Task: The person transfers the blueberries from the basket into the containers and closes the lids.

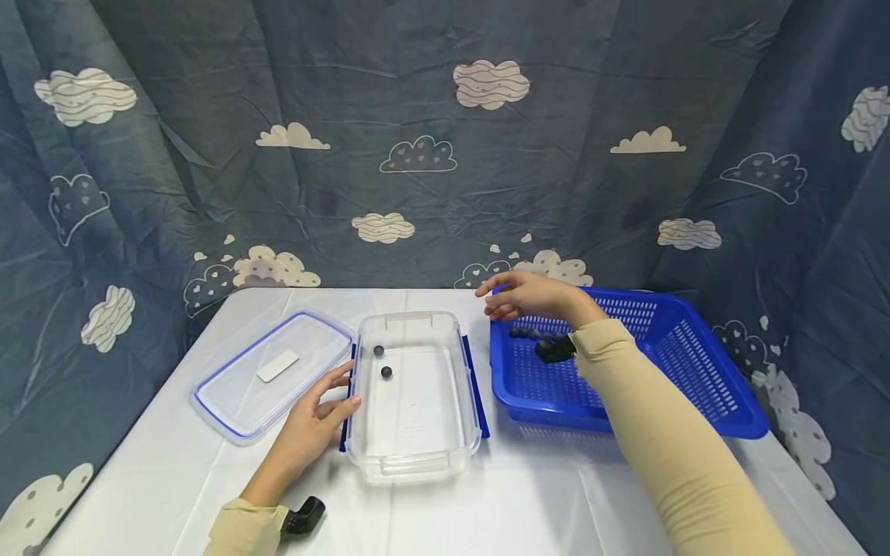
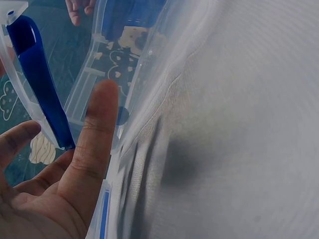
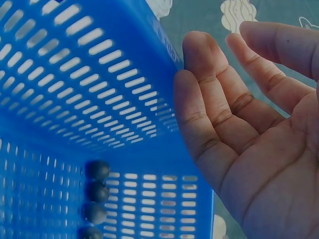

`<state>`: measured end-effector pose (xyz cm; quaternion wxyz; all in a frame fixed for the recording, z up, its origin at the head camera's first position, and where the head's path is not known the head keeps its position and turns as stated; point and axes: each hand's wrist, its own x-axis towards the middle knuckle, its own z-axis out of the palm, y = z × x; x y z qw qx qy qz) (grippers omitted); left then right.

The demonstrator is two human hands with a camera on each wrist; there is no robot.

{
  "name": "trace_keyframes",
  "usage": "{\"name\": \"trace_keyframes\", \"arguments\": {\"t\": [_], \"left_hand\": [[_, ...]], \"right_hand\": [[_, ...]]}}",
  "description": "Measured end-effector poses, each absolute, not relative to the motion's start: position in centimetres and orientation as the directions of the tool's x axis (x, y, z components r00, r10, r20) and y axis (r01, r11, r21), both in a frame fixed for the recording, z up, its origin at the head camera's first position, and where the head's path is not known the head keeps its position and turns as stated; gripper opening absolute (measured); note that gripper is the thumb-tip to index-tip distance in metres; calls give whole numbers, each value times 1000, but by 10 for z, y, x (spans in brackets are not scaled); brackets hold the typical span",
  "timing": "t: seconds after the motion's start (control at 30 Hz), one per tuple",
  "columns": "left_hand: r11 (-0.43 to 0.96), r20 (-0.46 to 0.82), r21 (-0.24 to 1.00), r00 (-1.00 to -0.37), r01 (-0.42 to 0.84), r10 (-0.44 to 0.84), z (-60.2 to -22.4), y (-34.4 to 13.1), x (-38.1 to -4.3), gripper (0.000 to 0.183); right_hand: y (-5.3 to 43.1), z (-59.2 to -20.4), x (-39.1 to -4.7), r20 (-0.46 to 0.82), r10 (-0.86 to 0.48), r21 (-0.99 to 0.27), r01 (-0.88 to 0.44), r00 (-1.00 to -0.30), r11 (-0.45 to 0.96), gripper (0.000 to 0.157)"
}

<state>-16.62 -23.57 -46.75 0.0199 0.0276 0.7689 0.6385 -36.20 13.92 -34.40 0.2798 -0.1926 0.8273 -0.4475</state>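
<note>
What matters most now, I think, is the place of the row of dark balls [image 3: 97, 191] relative to my right hand [image 1: 531, 296]. The row lies on the floor of the blue basket [image 1: 549, 408], running along its far wall, below my hand and slightly to the right of my fingertips. My right hand is clearly the nearer one. It hangs over the basket's far left corner, fingers loosely bent, and I can see nothing held in it.

My left hand [image 1: 306, 428] is well apart from the right, on the other side of the clear box [image 1: 417, 417]. Its thumb and fingers, not curled, rest at the box's left side, by the latch there. The box has its long axis pointing away from me, and two loose balls [image 1: 386, 373] sit in its left far part.

Between the row and the box stand the basket's left wall and the box's right side, with its blue latch [image 1: 475, 386] hanging outward. The lid [image 1: 239, 386] lies slanted, just beside the box on the left.
</note>
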Motion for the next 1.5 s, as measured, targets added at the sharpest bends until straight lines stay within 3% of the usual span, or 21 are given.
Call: {"name": "trace_keyframes", "arguments": {"t": [1.13,1.5], "left_hand": [[184,-1,983,-998,11,63,-467,-234,-166,62],[185,-9,983,-998,3,61,-467,-235,-167,61]], "right_hand": [[217,-357,-364,-281,-493,-849,-27,-824,528,46],[253,-371,-370,-333,-422,-837,58,-843,544,48]]}}
